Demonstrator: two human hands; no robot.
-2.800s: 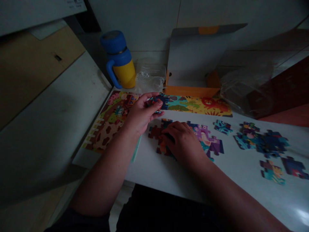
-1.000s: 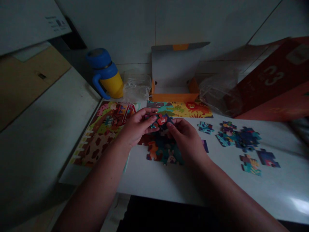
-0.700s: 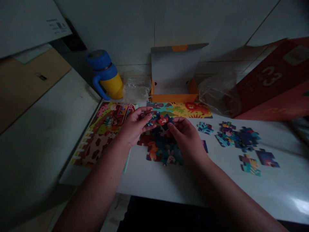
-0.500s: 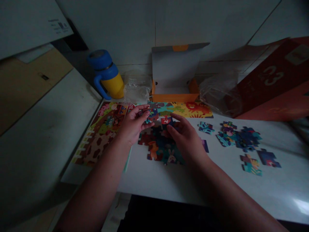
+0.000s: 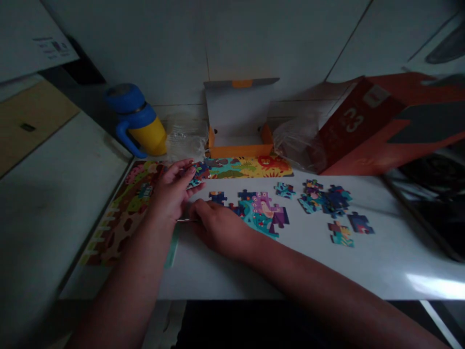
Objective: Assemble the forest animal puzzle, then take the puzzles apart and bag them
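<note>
Lightly, left fingers [image 5: 181, 171] pinch puzzle piece [image 5: 198, 173].

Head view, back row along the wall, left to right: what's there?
blue-and-yellow bottle → crumpled clear bag → open orange box → second clear bag → red box marked 33

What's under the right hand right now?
The right hand lies flat on the white table, at the left edge of the joined puzzle cluster. Whatever is beneath the palm is covered. The left hand pinches a separate puzzle piece.
</note>
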